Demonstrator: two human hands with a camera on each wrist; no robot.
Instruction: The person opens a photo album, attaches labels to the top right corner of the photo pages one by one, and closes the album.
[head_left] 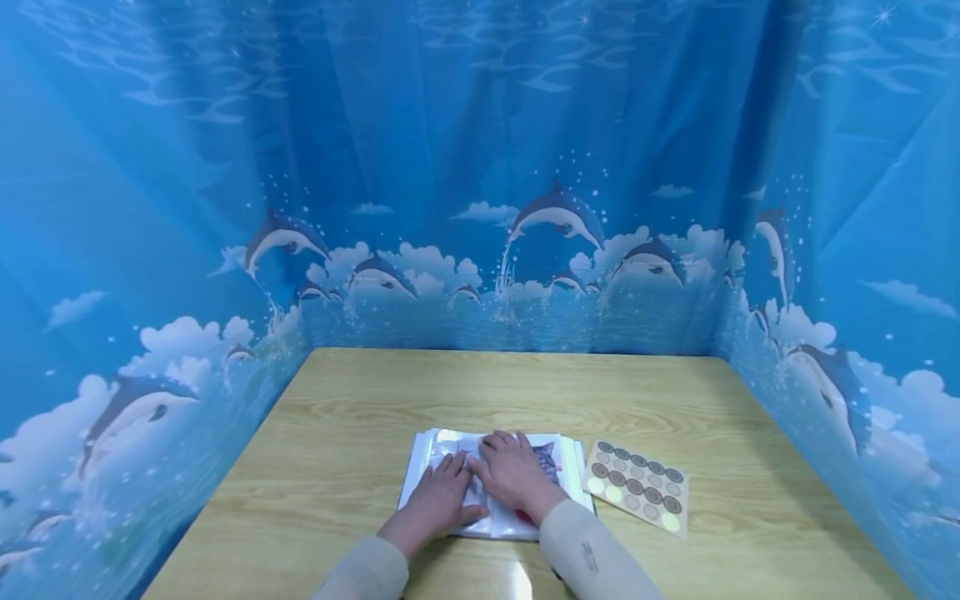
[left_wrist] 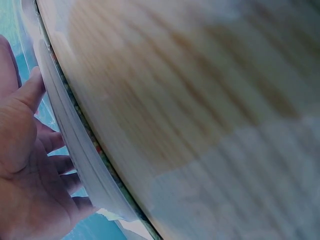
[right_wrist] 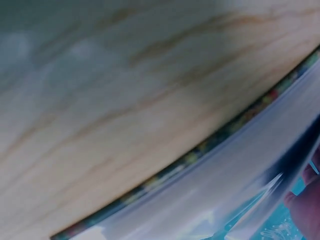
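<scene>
An album (head_left: 498, 523) with glossy clear sleeves lies open on the table, a cat picture (head_left: 547, 460) showing on its right side. My left hand (head_left: 442, 497) rests on the left part of the pages, fingers extended. Just right of it, my right hand (head_left: 516, 473) lies across the pages near the middle, partly covering the picture. In the left wrist view, the fingers of the left hand (left_wrist: 30, 160) touch the stacked page edges (left_wrist: 82, 135). Only part of the right hand (right_wrist: 306, 205) appears in the right wrist view, beside the sleeves.
A sheet of round stickers (head_left: 637, 486) in brown and pale tones lies right of the album, close to its edge. The wood-grain table (head_left: 337, 417) is bordered by a blue curtain (head_left: 450, 167) printed with dolphins at the back and both sides.
</scene>
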